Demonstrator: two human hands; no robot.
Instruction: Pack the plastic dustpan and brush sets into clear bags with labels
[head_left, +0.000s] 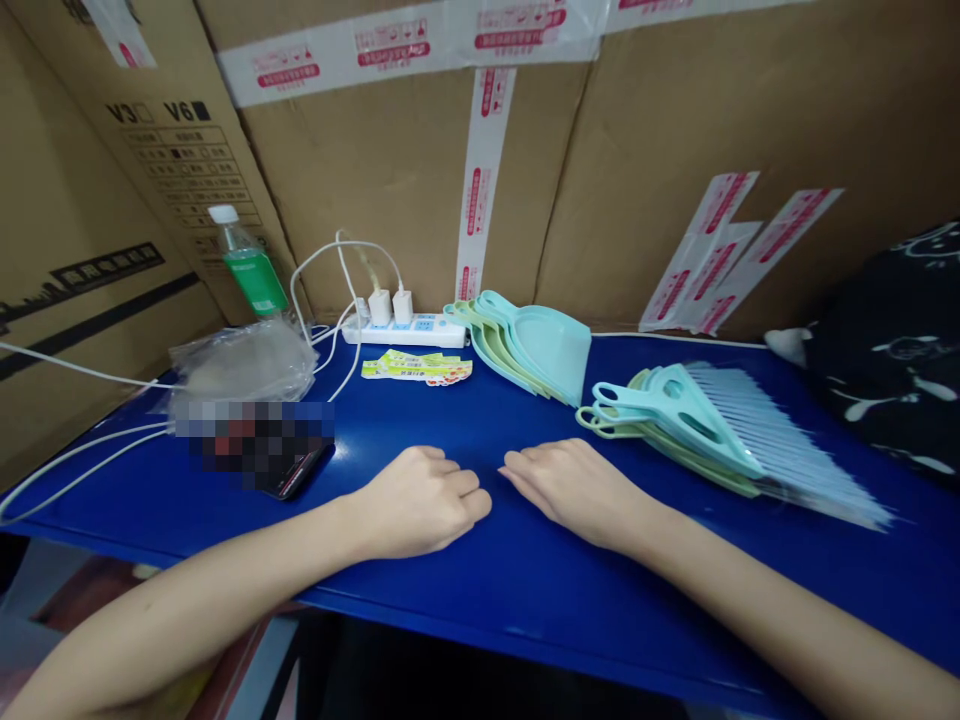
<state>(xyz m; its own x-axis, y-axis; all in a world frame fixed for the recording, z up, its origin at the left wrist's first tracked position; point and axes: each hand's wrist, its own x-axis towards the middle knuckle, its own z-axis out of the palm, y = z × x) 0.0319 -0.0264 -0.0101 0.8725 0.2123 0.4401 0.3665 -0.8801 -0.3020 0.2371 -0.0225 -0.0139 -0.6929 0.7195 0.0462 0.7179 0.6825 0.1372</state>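
Both hands rest on the blue tabletop (480,620), knuckles up, a small gap between them. My left hand (420,502) is curled into a fist with nothing showing in it. Fingers folded, my right hand (574,490) also shows no object in its grip. Beyond it lies a stack of dustpans (551,345), light blue on top of green ones. To the right of that, small brushes (686,410) with pale bristles are stacked, blue over green. The palms are hidden from view.
A phone (304,470), partly blurred, lies left, beside clear plastic bags (244,365). Behind are a bottle (251,265), a power strip (431,330) with white cables, and colourful labels (416,367). Cardboard (375,170) walls the back; dark patterned fabric (885,350) sits right.
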